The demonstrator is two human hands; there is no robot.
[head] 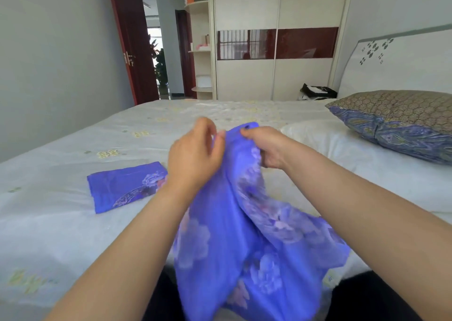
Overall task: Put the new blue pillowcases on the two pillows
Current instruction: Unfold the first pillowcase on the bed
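Two blue pillowcases are in view. One pillowcase (244,223) hangs unfolded in the air above the near edge of the bed (61,223), held up by its top edge. The second, a folded pillowcase (124,186), lies flat on the bedspread to the left of the hands. Two pillows lie at the right by the headboard (396,61): a bare white pillow (367,161) and, partly on top of it, a patterned pillow (401,122). The left hand (193,154) has its fingers curled, pinching the upper hem of the hanging pillowcase. The right hand (264,147) grips the same hem just beside it, fingers closed over the fabric.
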